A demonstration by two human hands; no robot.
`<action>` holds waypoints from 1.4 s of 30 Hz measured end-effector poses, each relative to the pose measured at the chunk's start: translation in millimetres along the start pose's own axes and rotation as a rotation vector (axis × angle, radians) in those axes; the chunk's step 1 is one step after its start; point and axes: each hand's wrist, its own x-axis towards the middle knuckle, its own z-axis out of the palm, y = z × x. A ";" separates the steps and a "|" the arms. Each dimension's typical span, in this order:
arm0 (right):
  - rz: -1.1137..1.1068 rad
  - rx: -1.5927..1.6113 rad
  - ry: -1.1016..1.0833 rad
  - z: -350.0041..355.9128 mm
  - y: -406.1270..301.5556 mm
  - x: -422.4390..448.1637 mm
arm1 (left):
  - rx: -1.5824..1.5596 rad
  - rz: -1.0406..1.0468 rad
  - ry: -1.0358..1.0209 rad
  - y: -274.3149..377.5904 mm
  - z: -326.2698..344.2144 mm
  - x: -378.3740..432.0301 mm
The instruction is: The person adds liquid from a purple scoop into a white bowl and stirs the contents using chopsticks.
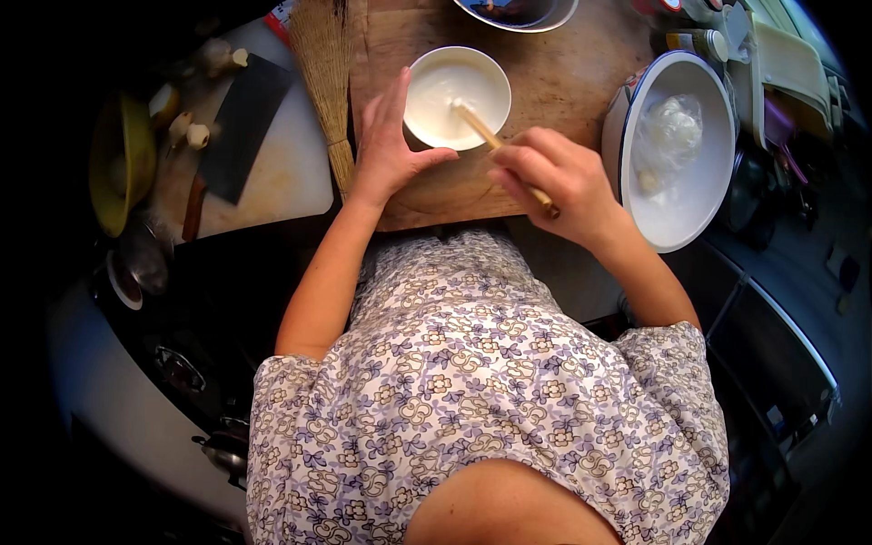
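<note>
A white bowl (503, 102) holding a milky white mixture stands on a wooden board (565, 68). My left hand (390, 146) rests against the bowl's left side, thumb and fingers spread around its rim. In my right hand (555, 180) are wooden chopsticks (487, 129), their tips dipped in the mixture near the bowl's middle and coated white. Whether my left fingers press on the bowl is hard to tell.
Left lie a straw whisk broom (320, 61), a cleaver (248, 129) and peeled bulbs (197, 136) on a white cutting board (293, 177). An enamel basin (681, 228) with a plastic bag (674, 129) stands right, by jars (702, 44). Another bowl (541, 28) is ahead.
</note>
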 end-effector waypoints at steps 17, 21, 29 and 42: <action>0.696 0.638 0.546 17.5 8.5 -26.0 | -0.040 0.048 -0.075 4.9 -4.9 5.1; 0.771 0.620 0.640 7.6 10.3 -31.1 | -0.050 0.071 -0.117 4.3 -9.3 7.2; 0.861 0.627 0.575 1.7 14.3 -28.2 | -0.236 0.106 -0.154 -3.1 -5.3 14.6; 0.817 0.691 0.691 7.6 21.6 -27.5 | -0.253 0.124 -0.163 4.8 4.7 18.4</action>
